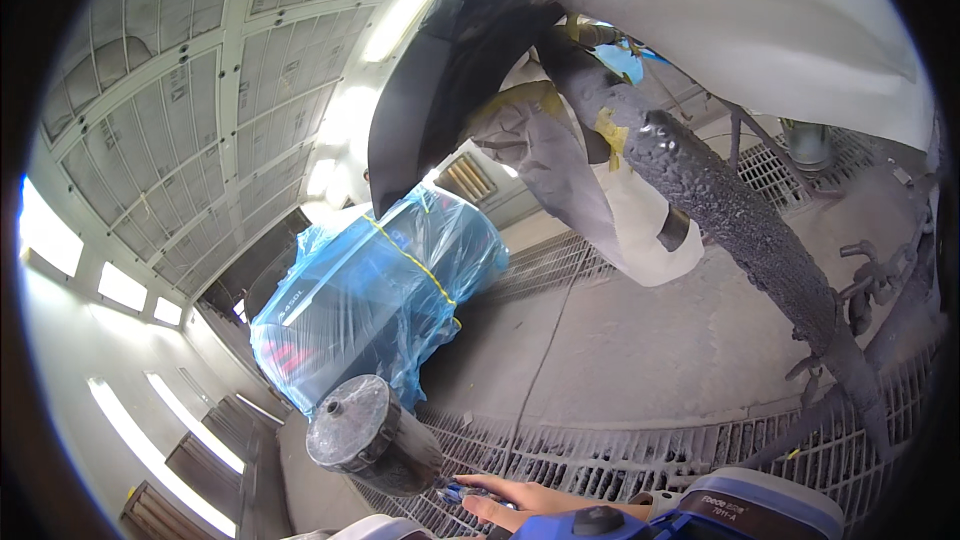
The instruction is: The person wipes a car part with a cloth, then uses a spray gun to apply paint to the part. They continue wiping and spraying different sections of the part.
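Observation:
My right hand (510,500) reaches in at the lower edge, fingers closed on a spray gun (455,490), whose grey, paint-dusted cup (375,435) is tilted. My left hand is out of view. Above the gun hangs a dark curved panel (410,120), with crumpled masking paper (520,130) and yellow tape (610,128) beside it. A thick grey stand bar (720,200), crusted with overspray, runs down to the right. White paper or sheeting (780,30) covers the upper right. The blue-and-black respirator (750,505) I wear fills part of the bottom edge.
A vehicle wrapped in blue plastic (360,300) stands left of centre. Slatted metal grating (600,455) borders the grey floor (620,360). Chains (865,300) hang at right. Lit booth walls (120,370) and a ceiling of filter panels (170,90) curve around the left.

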